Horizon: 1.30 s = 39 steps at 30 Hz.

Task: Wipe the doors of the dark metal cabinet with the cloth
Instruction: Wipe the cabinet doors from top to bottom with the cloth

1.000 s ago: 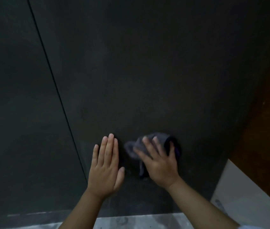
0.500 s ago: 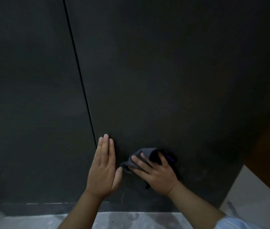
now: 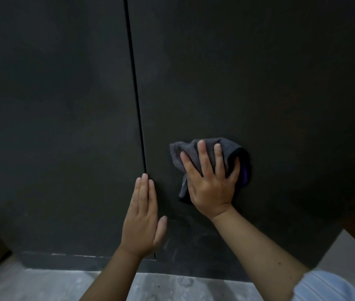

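right hand [image 3: 212,183] was flat on the cloth [image 3: 207,148], fingers straight and spread, palm pressing the bunched grey cloth onto the right door [image 3: 259,83]. not gripping it, just pushing. a purple edge of the cloth showed at the right, beside the little finger.

left hand [image 3: 145,216] was flat too, fingers straight and pressed together, thumb out to the right. it sat on the seam [image 3: 136,94] between the two doors, low down, fingertips touching the line, holding nothing. looked like a brace, my read.

key relation: the cloth lay low on the right door, just right of the seam, with the left hand between it and the left door [image 3: 53,105]. most of the bunch stuck out above and to the left of the right hand's fingers, so an up or leftward stroke would push cloth first. its long axis ran roughly left-right across the fingertips, with a tail hanging down beside the thumb.

unwiped area, as far as i could judge: the right door stretched well above and to the right of the cloth, and the whole left door was on the far side of the seam. the right hand was the only one on the cloth and nearer to all of the right door. a sweep left would meet the left hand first.

floor [image 3: 172,285] was just below, so little door remained under the hands.
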Each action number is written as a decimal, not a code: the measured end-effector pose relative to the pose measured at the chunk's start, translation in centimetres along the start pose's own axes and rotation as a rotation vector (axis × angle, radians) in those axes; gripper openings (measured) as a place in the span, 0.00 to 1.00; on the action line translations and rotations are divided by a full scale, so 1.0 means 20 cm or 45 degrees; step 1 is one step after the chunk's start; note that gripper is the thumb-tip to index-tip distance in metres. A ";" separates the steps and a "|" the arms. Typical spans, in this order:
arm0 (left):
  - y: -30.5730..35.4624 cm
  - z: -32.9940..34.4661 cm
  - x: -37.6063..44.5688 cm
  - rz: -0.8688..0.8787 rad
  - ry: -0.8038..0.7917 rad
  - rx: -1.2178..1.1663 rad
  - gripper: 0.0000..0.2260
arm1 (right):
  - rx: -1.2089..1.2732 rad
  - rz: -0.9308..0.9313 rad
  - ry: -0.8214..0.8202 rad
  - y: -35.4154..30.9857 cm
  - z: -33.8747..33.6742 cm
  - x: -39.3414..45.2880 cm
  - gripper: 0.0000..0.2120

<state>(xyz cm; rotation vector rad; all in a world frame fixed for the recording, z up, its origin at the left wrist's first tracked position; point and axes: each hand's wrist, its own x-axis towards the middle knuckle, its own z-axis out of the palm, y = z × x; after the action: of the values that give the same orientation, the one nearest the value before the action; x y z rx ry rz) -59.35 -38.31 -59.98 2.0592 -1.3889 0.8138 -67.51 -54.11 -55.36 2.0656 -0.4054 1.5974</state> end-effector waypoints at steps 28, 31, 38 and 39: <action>0.41 0.55 -0.30 -0.193 -0.051 0.097 0.37 | 0.578 -0.034 -0.314 0.19 -0.26 -0.61 0.11; 0.36 0.58 -0.26 -0.174 0.044 0.179 0.29 | 0.466 -0.034 -0.370 0.26 -0.29 -0.62 0.18; 0.21 0.48 -0.02 -0.099 0.394 0.270 0.30 | 0.398 0.133 -0.231 0.33 -0.23 -0.42 0.20; 0.20 0.46 0.01 -0.093 0.441 0.277 0.30 | 0.411 0.142 -0.224 0.32 -0.23 -0.42 0.21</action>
<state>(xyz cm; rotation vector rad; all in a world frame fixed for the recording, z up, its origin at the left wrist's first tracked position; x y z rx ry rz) -61.24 -46.32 -65.71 1.9900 -1.0692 1.2669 -76.74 -57.51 -61.31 2.4775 -0.3469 1.6382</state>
